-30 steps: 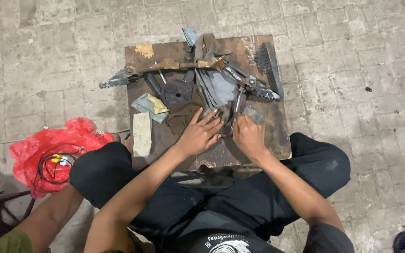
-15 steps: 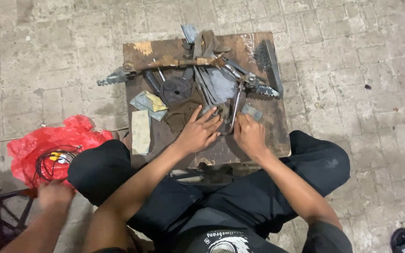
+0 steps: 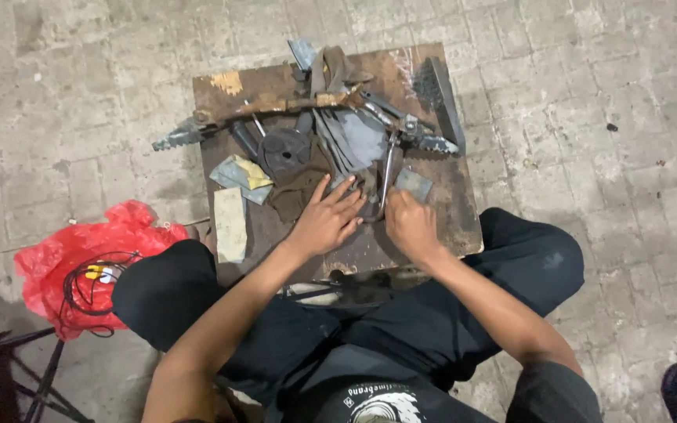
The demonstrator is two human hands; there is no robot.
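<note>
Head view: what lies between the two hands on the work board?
A slim metal tool stands between the left hand and right hand, over a dark metal part; the head view shows it.

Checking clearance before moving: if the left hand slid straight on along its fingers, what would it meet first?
The left hand points up and right. It would likely meet the small metal part at its fingertips first, then the grey metal blades; depth is unclear.
</note>
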